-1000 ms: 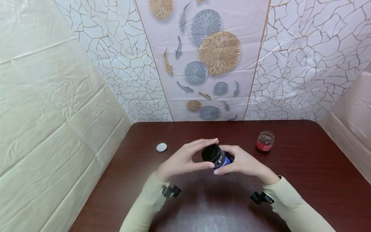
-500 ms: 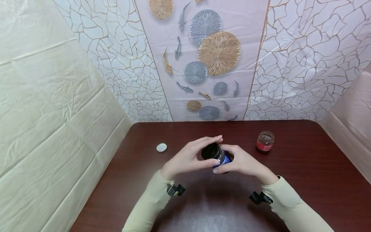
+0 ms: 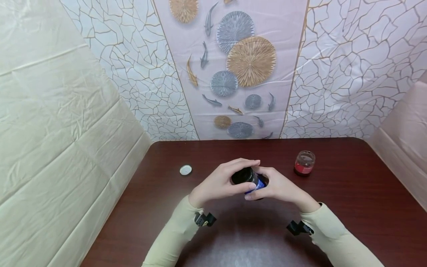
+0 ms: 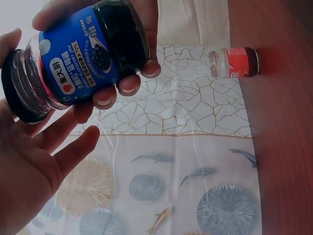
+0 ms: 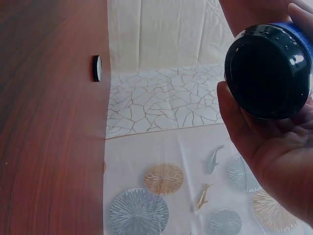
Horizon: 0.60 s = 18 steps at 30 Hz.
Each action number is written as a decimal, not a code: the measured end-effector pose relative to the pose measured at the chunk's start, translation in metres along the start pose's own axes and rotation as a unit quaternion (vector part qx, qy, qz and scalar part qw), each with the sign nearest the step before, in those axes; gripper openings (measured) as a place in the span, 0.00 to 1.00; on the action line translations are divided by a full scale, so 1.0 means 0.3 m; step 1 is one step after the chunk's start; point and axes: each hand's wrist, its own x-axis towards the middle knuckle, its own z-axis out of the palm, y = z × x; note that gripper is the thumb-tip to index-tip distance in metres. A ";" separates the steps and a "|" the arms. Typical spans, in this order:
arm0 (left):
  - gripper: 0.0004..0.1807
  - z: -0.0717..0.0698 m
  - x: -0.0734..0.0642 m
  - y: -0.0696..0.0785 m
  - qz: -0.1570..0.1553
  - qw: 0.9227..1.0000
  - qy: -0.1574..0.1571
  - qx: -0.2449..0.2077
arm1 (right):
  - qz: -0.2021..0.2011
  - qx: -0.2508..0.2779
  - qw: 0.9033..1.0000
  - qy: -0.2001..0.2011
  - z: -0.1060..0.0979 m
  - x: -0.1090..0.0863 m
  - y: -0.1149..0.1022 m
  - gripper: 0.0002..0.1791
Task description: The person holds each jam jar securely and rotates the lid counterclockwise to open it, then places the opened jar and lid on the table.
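Note:
A jar of blueberry jam with a blue label is held tilted above the table, its black lid toward the left. My right hand grips the jar's body, fingers on the far side and thumb on the near side. Around the lid end curves my left hand, thumb in front and fingers over the top. From the right wrist, the jar's dark base shows above the right palm. Part of the lid is hidden behind the left hand in the head view.
On the dark red-brown table, a jar with a red label stands open at the back right, dark contents at its bottom. A loose lid lies white side up at the back left. Patterned cloth hangs behind the table.
My left hand has slid right and farther over the lid end, its thumb now reaching past the lid. The right hand and the jar have stayed nearly still.

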 end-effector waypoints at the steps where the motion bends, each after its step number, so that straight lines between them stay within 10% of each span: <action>1: 0.32 0.001 -0.001 0.000 -0.002 1.000 0.001 -0.001 | 0.000 0.000 1.000 0.000 -0.001 -0.001 0.000 0.28; 18: 0.36 -0.010 -0.017 0.006 -0.010 1.000 -0.011 0.006 | 0.004 0.026 1.000 -0.012 -0.014 -0.008 -0.008 0.31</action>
